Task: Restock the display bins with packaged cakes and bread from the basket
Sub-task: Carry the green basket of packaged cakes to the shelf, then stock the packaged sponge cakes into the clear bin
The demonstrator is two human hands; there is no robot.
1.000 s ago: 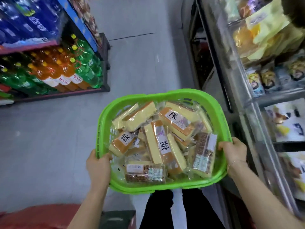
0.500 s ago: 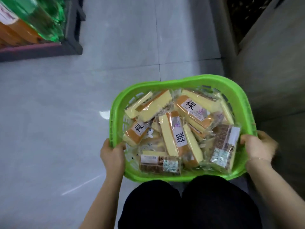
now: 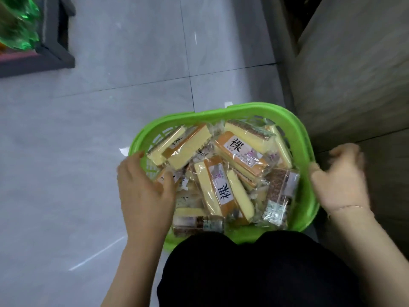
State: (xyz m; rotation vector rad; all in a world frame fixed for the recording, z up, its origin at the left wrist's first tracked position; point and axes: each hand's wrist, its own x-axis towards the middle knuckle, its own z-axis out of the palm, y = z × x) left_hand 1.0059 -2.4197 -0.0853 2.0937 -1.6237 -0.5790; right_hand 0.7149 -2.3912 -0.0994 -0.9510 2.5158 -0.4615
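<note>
Between the hands, the basket (image 3: pixel 305 138) sits on the floor, the left hand (image 3: pixel 146 191) reaching loose-fingered onto the cakes (image 3: pixel 221 187), the right hand (image 3: pixel 340 176) released; slick wrappers could slip from a hasty grab.

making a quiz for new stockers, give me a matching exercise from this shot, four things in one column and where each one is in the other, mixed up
Things:
1. left hand
2. right hand
3. basket
4. green bottles

Places:
A. top left corner, on a dark rack
B. on the grey floor, in front of the knees
C. reaching in over the basket's left rim, fingers on the packs
D. just off the basket's right rim, blurred

Pairs: 1-C, 2-D, 3-B, 4-A
</note>
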